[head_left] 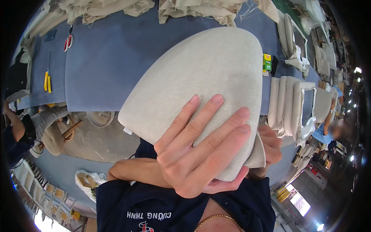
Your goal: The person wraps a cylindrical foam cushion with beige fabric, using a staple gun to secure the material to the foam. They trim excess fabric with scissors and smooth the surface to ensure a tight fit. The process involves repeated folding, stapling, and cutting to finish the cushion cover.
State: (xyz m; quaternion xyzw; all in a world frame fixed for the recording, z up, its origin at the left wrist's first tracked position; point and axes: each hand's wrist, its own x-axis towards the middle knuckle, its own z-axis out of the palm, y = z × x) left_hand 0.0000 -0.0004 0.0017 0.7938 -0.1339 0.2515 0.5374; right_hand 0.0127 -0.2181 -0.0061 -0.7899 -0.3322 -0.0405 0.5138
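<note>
A large beige fabric-covered cushion (201, 65), rounded at the top and narrowing to a corner at the left, is tilted up in front of my chest. My left hand (201, 154) lies across its lower right part, fingers spread on the cloth and thumb hooked round the lower edge. Beside the cushion's right edge, my right hand (270, 145) is closed with curled fingers next to a loose fabric flap (257, 154); its fingertips are partly hidden. From the left corner pokes a small white tag (128, 130).
On the blue-grey table (104, 69) are red-handled scissors (68, 42), yellow-handled tools (47, 82) and a green-and-yellow box (266, 65). Beige cloth pieces (197, 11) line the far edge. Padded panels (285, 104) stand at right. Co-workers (23, 129) are at both sides.
</note>
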